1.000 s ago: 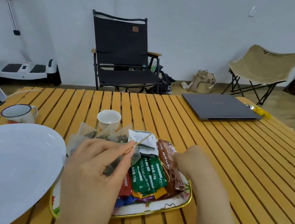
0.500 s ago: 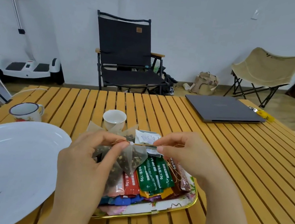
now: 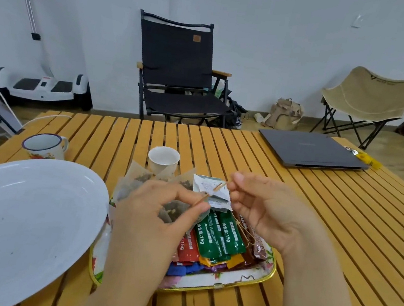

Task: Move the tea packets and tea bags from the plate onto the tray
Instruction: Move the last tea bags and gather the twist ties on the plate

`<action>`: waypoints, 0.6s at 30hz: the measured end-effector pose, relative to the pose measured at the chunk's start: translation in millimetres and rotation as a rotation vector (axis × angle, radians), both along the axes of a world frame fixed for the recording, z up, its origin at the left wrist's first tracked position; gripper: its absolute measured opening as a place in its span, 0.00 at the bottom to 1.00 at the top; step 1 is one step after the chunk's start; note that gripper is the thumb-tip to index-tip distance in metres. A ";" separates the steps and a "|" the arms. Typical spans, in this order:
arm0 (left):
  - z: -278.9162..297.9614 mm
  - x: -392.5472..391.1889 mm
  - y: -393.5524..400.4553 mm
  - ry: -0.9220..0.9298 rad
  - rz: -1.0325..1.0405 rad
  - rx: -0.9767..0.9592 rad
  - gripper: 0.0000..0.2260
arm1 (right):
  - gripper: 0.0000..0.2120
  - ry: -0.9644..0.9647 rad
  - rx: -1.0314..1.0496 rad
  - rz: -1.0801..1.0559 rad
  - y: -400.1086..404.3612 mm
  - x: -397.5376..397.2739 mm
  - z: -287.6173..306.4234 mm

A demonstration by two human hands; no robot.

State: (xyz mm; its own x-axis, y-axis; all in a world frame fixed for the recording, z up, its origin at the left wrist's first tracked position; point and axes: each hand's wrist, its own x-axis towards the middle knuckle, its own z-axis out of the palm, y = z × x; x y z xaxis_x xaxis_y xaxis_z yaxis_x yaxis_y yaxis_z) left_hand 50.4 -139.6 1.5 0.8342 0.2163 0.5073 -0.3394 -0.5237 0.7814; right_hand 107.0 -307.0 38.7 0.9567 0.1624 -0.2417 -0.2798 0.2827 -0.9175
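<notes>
Left hand covers part of the tray, so the bottom packets are hard to count. I make out two green tea packets, one red, some blue. Both hands pinch a thin stick above the tea bags; right hand has the far end. One white plate on the worktop, bare.

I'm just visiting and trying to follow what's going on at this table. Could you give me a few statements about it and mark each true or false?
1. The white plate holds no packets. True.
2. The green packets lie on the tray. True.
3. The laptop is open. False: its lid is shut.
4. The left hand rests flat on the table. False: its fingers pinch a thin string above the tray.
5. The right hand pinches the string's other end. True.
</notes>
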 end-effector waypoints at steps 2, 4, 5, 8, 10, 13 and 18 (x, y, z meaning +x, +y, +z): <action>-2.4 -0.6 -2.6 -0.012 0.013 0.059 0.10 | 0.05 0.017 -0.081 0.072 -1.7 -1.4 -1.3; -4.4 -1.4 -3.8 -0.026 0.016 0.097 0.10 | 0.03 0.007 -0.159 0.130 -3.5 -2.5 -0.7; -4.8 -1.3 -4.0 -0.036 0.018 0.123 0.11 | 0.02 0.001 -0.171 0.152 -3.9 -2.8 -0.2; -4.0 -0.9 -5.4 -0.095 0.039 0.230 0.14 | 0.01 -0.013 -0.133 0.183 -1.7 -4.1 2.0; -4.4 -0.2 -6.5 -0.112 0.015 0.268 0.14 | 0.02 -0.032 -0.111 0.153 -1.1 -4.1 4.7; -5.2 2.8 -1.9 -0.099 -0.004 0.294 0.14 | 0.03 -0.060 -0.199 -0.014 -9.1 -1.2 6.1; -2.9 5.2 11.7 0.009 0.042 0.271 0.16 | 0.04 -0.011 -0.810 -0.204 -21.3 7.9 -19.5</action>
